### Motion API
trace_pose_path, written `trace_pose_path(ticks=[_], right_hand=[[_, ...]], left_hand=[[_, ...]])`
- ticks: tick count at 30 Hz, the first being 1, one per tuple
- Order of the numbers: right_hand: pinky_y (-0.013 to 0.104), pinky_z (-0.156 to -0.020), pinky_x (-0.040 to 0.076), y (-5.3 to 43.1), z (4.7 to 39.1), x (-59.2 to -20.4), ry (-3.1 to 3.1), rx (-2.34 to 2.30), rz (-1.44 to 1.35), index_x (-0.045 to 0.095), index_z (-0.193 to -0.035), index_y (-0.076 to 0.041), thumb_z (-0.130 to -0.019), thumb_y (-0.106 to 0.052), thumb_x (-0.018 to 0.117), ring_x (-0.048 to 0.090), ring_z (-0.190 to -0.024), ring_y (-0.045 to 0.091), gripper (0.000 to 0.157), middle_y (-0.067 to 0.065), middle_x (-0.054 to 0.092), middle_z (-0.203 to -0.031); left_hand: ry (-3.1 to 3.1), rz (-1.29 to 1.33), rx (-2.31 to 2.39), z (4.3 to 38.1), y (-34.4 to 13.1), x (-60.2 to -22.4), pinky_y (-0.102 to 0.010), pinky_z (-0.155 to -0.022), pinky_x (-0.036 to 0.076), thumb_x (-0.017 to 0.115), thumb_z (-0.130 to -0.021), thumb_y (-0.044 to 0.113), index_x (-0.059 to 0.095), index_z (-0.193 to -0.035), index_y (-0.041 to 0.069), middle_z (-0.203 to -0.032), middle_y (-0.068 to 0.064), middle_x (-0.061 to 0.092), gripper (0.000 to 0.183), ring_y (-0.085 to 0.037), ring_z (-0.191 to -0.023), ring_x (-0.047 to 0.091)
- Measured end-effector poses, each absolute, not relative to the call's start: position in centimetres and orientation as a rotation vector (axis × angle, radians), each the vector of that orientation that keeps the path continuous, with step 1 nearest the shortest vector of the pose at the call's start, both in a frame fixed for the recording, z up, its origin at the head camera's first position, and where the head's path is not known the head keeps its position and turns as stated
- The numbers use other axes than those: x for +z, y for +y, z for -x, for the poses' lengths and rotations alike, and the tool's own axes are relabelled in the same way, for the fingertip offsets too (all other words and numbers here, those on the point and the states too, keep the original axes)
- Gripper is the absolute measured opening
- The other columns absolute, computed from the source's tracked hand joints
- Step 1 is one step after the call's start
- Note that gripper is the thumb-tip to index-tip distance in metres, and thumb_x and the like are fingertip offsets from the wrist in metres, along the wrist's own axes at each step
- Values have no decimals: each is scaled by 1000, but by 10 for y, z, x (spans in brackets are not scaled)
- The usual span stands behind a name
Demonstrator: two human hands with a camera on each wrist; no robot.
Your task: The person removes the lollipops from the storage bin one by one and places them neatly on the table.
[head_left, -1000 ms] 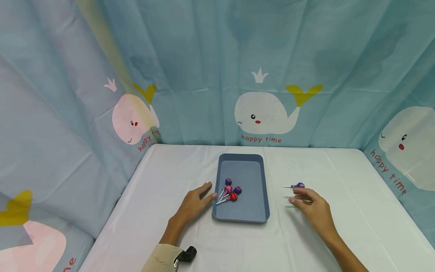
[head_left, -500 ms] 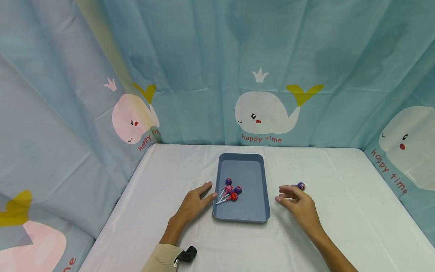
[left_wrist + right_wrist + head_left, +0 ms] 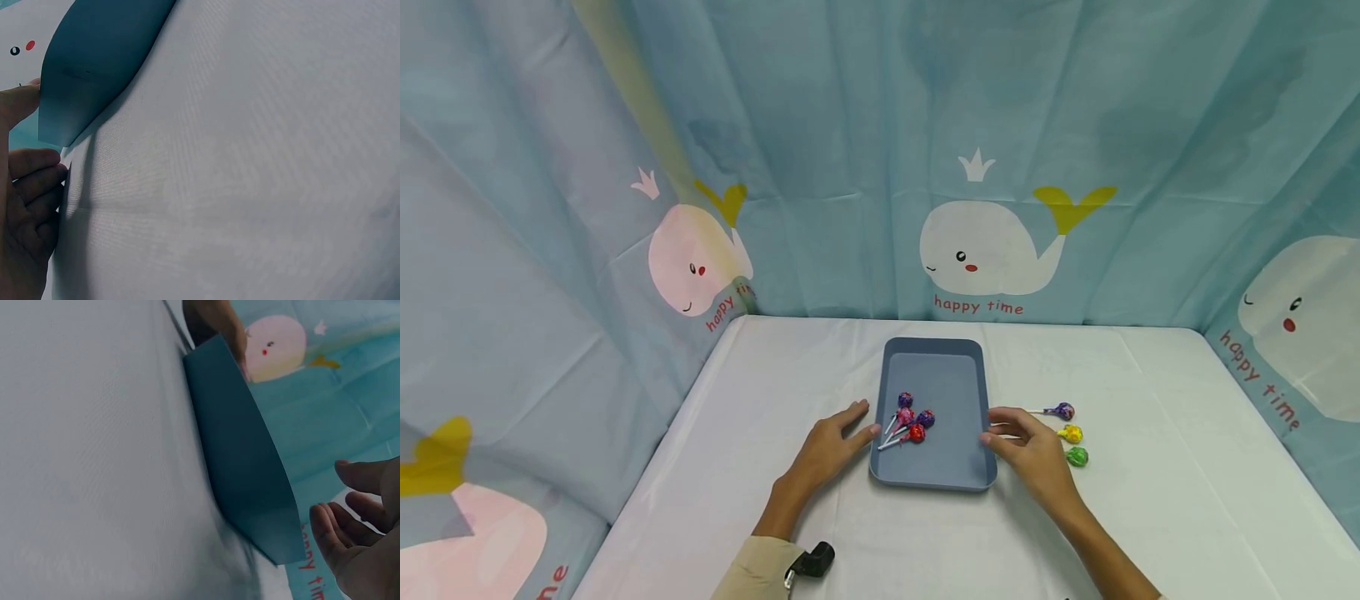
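A blue-grey tray (image 3: 936, 367) lies on the table in the head view. Inside, toward its left side, several wrapped lollipops are bunched: a red one (image 3: 917, 433), a pink one (image 3: 906, 416) and purple ones. My left hand (image 3: 829, 454) rests at the tray's left edge, thumb touching the rim, fingers relaxed. By the right edge is my right hand (image 3: 1033, 458), fingers loosely bent and holding nothing; the right wrist view shows a gap between it and the tray wall (image 3: 240, 456). Behind this hand lie a purple lollipop (image 3: 1063, 411), a yellow one (image 3: 1072, 434) and a green one (image 3: 1077, 457), sticks partly hidden.
A white cloth (image 3: 805, 358) covers the table. Blue curtains (image 3: 820, 167) printed with whales stand along the back and both sides. A black device (image 3: 814, 560) is strapped at the left sleeve.
My right hand has moved left from the loose lollipops to the tray's right edge, uncovering the yellow and green ones. The left hand and the lollipops in the tray stay put.
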State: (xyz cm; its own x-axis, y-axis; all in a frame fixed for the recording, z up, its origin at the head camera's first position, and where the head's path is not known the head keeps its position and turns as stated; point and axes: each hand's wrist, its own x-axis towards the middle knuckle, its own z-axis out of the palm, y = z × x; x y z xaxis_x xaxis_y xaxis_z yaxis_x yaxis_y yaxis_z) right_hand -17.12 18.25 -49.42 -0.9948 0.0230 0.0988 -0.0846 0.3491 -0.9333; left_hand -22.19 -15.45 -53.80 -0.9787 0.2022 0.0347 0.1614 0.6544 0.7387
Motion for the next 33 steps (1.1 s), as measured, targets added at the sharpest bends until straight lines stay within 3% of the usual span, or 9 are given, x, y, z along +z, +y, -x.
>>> trace_pose_path(ticks=[9, 24, 33], right_hand=[[12, -93, 55, 164, 177, -497, -2519, 1779, -70, 70, -133, -4, -94, -15, 82, 73, -115, 25, 42, 15, 73, -130], [20, -94, 59, 137, 187, -503, -2518, 1798, -97, 73, -130, -6, -92, -20, 86, 74, -110, 22, 42, 13, 76, -124], [27, -90, 63, 125, 195, -507, -2510, 1786, -111, 73, -128, -3, -91, -12, 85, 75, -108, 25, 41, 14, 76, -123]], left_hand=[[2813, -312, 1248, 222, -155, -539, -57, -127, 33, 65, -100, 61, 54, -157, 14, -162, -9, 51, 76, -34, -153, 44], [2815, -320, 1246, 221, -154, -537, -56, -127, 34, 66, -100, 60, 54, -157, 14, -161, -9, 52, 74, -33, -153, 45], [2820, -304, 1232, 221, -154, -536, -55, -128, 32, 66, -99, 61, 53, -158, 15, -162, -8, 51, 75, -32, -153, 44]])
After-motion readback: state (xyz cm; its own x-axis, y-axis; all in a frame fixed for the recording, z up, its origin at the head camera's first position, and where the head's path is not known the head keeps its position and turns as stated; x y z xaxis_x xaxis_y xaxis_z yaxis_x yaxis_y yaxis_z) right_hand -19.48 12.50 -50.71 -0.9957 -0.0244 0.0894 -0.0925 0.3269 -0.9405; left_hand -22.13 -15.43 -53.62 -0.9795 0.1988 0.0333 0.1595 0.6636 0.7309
